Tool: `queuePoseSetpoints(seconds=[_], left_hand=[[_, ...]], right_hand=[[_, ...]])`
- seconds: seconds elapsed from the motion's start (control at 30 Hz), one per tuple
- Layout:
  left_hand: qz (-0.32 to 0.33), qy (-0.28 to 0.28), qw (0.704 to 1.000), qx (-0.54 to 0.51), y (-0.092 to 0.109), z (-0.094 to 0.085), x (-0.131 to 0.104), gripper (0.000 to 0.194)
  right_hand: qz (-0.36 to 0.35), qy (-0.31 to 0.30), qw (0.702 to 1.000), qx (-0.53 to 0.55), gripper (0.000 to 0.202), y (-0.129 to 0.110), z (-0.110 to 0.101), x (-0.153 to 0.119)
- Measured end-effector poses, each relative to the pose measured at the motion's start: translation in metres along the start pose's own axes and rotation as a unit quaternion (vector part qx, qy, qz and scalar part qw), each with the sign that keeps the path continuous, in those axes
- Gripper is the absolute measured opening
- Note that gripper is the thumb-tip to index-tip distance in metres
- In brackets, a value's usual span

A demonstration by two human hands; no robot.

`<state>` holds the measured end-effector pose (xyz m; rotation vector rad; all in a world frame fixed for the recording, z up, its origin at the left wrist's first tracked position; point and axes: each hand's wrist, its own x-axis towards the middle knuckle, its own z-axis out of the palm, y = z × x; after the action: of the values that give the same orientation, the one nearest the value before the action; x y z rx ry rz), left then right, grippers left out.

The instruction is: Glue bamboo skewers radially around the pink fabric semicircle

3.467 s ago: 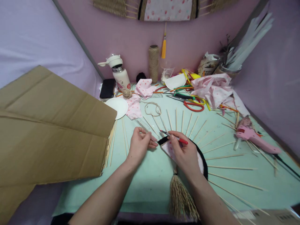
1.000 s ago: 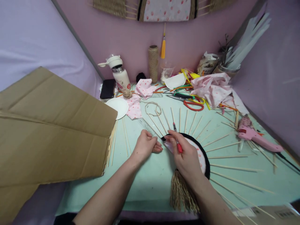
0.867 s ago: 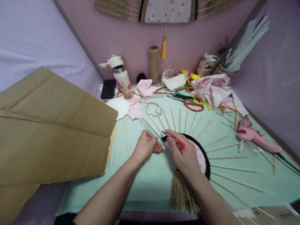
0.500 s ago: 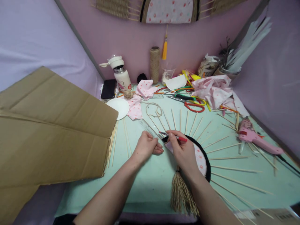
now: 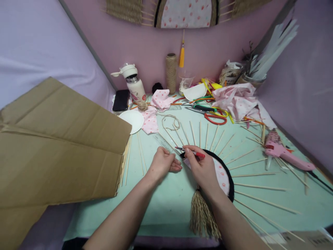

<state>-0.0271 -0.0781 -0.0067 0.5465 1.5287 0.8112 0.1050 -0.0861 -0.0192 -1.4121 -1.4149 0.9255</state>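
Note:
My right hand (image 5: 200, 166) holds a red pen (image 5: 199, 153), its tip pointing left over the corner of a black-edged half-circle (image 5: 223, 178) covered in spotted fabric. Thin wooden sticks (image 5: 253, 175) fan out from its curved edge, and a twine tassel (image 5: 201, 215) hangs below. My left hand (image 5: 163, 161) rests with curled fingers by the lower end of a clear ruler (image 5: 163, 142), which lies along one stick. What its fingers grip, if anything, is hidden.
Large cardboard (image 5: 65, 146) rises at the left. Red-handled scissors (image 5: 215, 118), pink fabric (image 5: 235, 99) and a twine spool (image 5: 171, 73) are at the back. A pink glue gun (image 5: 286, 156) lies right. A white bottle (image 5: 135, 88) stands back left.
My right hand and the pen have shifted slightly left. My left hand stays by the ruler. The camera view has moved a little.

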Motion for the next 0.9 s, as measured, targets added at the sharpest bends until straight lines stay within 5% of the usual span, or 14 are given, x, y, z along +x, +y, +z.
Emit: queuePoseSetpoints(seconds=[0.9], left_hand=[[0.004, -0.019, 1.0, -0.013, -0.0038, -0.0012, 0.0046, 0.015]], right_hand=[[0.016, -0.012, 1.0, -0.005, 0.035, 0.0006, 0.0008, -0.0007]])
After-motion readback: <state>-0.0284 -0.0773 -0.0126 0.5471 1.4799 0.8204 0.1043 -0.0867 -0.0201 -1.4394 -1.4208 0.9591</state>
